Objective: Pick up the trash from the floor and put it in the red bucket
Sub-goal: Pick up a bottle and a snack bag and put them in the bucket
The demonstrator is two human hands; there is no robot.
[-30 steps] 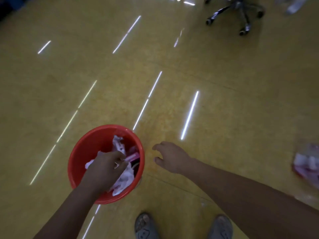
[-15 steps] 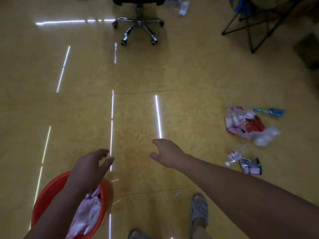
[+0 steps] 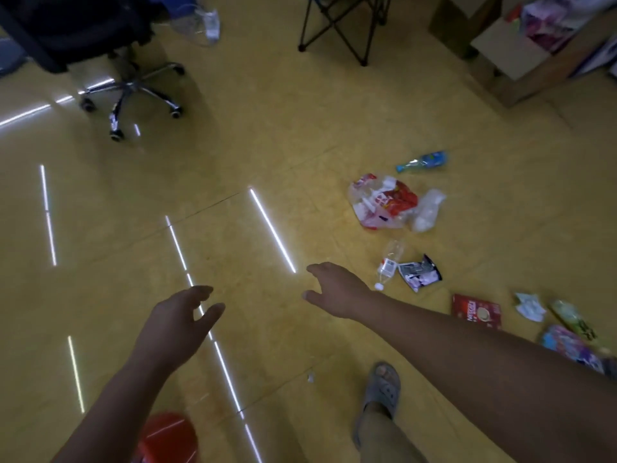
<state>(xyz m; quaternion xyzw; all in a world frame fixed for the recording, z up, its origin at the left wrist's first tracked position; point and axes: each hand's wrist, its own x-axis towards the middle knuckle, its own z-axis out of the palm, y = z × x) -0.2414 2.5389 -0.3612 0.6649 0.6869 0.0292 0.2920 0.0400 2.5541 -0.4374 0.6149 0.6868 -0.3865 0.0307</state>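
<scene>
Only a slice of the red bucket (image 3: 168,437) shows at the bottom edge, below my left forearm. My left hand (image 3: 173,325) hovers above the yellow floor, fingers loose, holding nothing. My right hand (image 3: 337,290) reaches forward, also open and empty. Trash lies to the right: a red and white plastic bag (image 3: 384,202), a blue bottle (image 3: 422,161), a clear bottle (image 3: 389,264), a dark wrapper (image 3: 419,272), a red box (image 3: 475,310), crumpled paper (image 3: 531,305) and colourful wrappers (image 3: 567,342). The clear bottle is nearest my right hand.
An office chair (image 3: 130,91) on wheels stands at the back left. A folding chair (image 3: 344,28) is at the back centre, with cardboard boxes (image 3: 507,51) at the back right. My sandalled foot (image 3: 382,387) is planted at the bottom centre.
My left hand left the bucket empty and rose forward. The view swung right and up, so the bucket slid to the bottom edge and more trash came into sight.
</scene>
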